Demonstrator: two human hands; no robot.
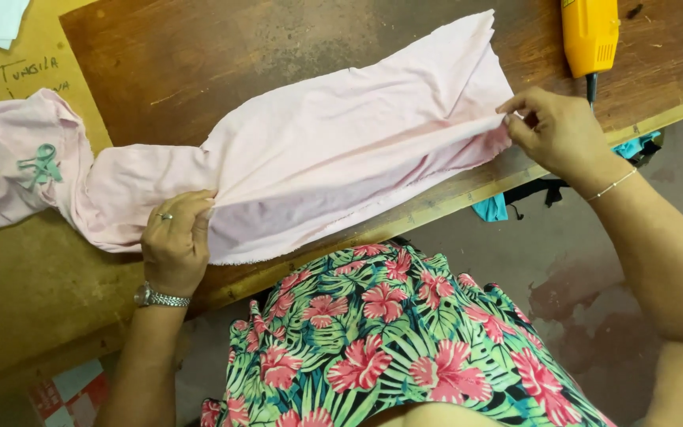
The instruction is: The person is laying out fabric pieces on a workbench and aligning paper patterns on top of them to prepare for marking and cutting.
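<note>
Item one: a length of pale pink fabric (341, 150) lying across the brown wooden table (167, 63), stretched between my two hands; my left hand (175, 241) has its fingers curled and pressed together, gripping the gathered cloth near its middle, and my right hand (555, 126) pinches the cloth's far edge between thumb and fingertips. Item two: a yellow power tool (589, 32) just beyond my right fingers. Item three: past my left fingers, the bunched remainder of the cloth bearing a small green ribbon bow (41, 164).
</note>
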